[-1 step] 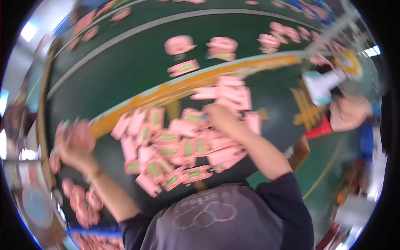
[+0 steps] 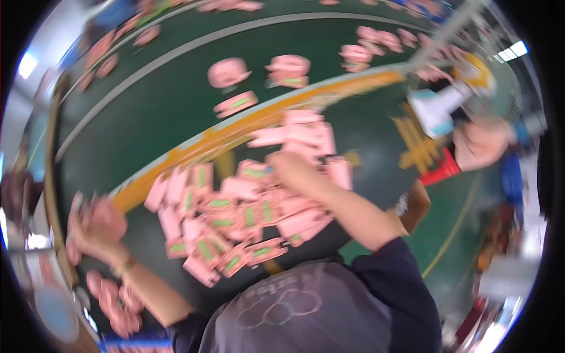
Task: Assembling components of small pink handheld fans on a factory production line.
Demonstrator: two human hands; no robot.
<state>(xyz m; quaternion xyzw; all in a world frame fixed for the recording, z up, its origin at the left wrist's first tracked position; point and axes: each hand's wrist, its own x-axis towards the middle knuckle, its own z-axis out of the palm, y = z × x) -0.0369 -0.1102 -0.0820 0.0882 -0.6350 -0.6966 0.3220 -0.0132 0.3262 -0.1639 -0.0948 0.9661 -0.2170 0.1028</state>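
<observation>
At the left of the bench, my left hand [image 2: 97,238] is curled around a rounded pink plastic part [image 2: 109,219], blurred by motion. My right hand [image 2: 287,172] reaches over a pile of flat pink plastic housings [image 2: 250,215], several of them with green strips. Its fingers are closed at the edge of a pink housing with a green strip [image 2: 254,171]. A small blue spot shows at the fingertips; what they grip is too smeared to name. White-pink housings [image 2: 306,136] lie stacked just beyond that hand.
Beyond an orange-taped ledge [image 2: 235,126], a green belt [image 2: 153,100] carries rounded pink parts [image 2: 228,73]. More pink parts [image 2: 118,303] lie at the lower left, above a blue crate [image 2: 132,342]. A white-and-blue object [image 2: 432,109] and a red object [image 2: 441,167] are at the right.
The whole view has shifted, so the bench and belt sit further left in it. Both hands stay at about the same places relative to the pink parts.
</observation>
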